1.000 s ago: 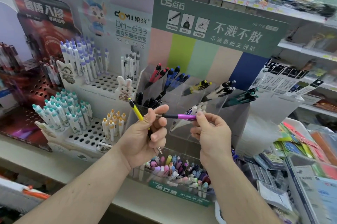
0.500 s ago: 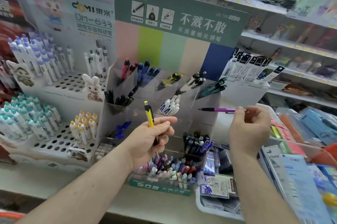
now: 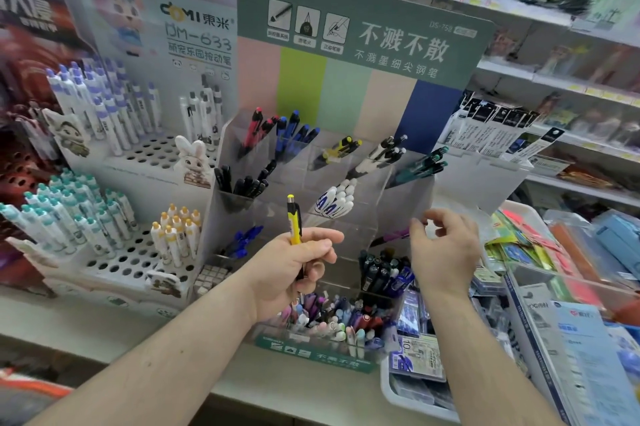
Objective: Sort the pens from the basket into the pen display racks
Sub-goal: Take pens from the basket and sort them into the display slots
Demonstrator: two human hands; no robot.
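Head view: the right hand's fingers (image 3: pixel 427 217) are spread and loosely curled, holding nothing. Half a second ago they pinched the purple pen (image 3: pixel 393 237) out to the right of the rack; now that pen lies tilted in a clear compartment of the acrylic pen display rack (image 3: pixel 377 190), tip down to the left, its upper end just beside the right hand (image 3: pixel 445 250). Whether a fingertip touches it is hard to tell. So the purple pen looks delivered and the hand is letting go.

The left hand (image 3: pixel 294 273) has barely shifted. Its thumb and curled fingers grip the yellow pen (image 3: pixel 294 223) upright, clicker end up, in front of the rack's middle tiers.

Outward from the hands, the rack's top row holds red, blue, yellow-and-black, white-and-black and green pens in separate slots, and a yellow-and-black group (image 3: pixel 341 146) sits in the middle slot. By my reading the yellow pen goes there next. The basket itself I cannot pick out with certainty.
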